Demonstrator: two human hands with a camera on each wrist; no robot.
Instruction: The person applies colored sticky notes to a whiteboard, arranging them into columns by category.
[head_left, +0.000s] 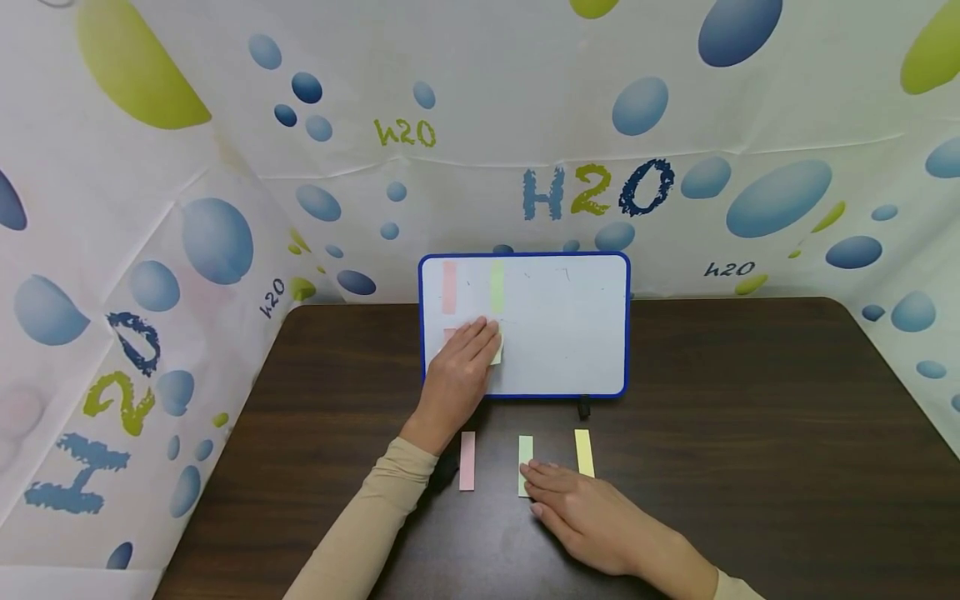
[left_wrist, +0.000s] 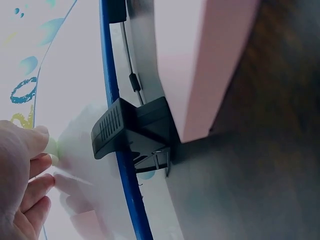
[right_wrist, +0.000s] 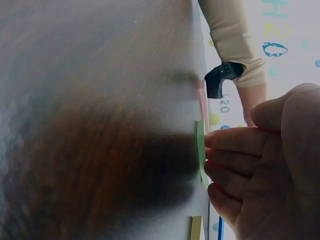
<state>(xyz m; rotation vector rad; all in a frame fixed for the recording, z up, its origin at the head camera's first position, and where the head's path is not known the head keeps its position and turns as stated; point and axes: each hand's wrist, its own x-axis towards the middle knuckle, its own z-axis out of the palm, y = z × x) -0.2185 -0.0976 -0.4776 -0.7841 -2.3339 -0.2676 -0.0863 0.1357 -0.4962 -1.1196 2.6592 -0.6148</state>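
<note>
Neither hand is clenched: the left hand (head_left: 457,379) lies over the whiteboard with its fingers extended together, their tips at a pale green paper slip (head_left: 497,357), and the right hand (head_left: 588,517) rests with straight fingers against a narrow pale green pad of paper strips (head_left: 526,448). Whether the left thumb also nips the slip, I cannot tell.

That slip should be next to weightless, thin and floppy, easy to crease and probably tacky along one end; it is best taken by an edge and smoothed with flat fingertips. Being stacked, the pad looks stiffer but light enough to slide, so steadying it along its long sides seems sensible.

Most of the slip is hidden beneath the left fingers, with only its right part showing past them. Its pad lies at the right fingertips, on the dark wood-grain table (head_left: 750,433).

Farther out, a narrow pink pad (head_left: 467,461) lies to the green pad's left and a narrow yellow pad (head_left: 583,450) to its right, near the right hand. Above the left hand, a pink strip (head_left: 448,287) and a light green strip (head_left: 497,287) hang on the blue-framed whiteboard (head_left: 566,333), held upright by a black plastic clamp (left_wrist: 115,130).
</note>
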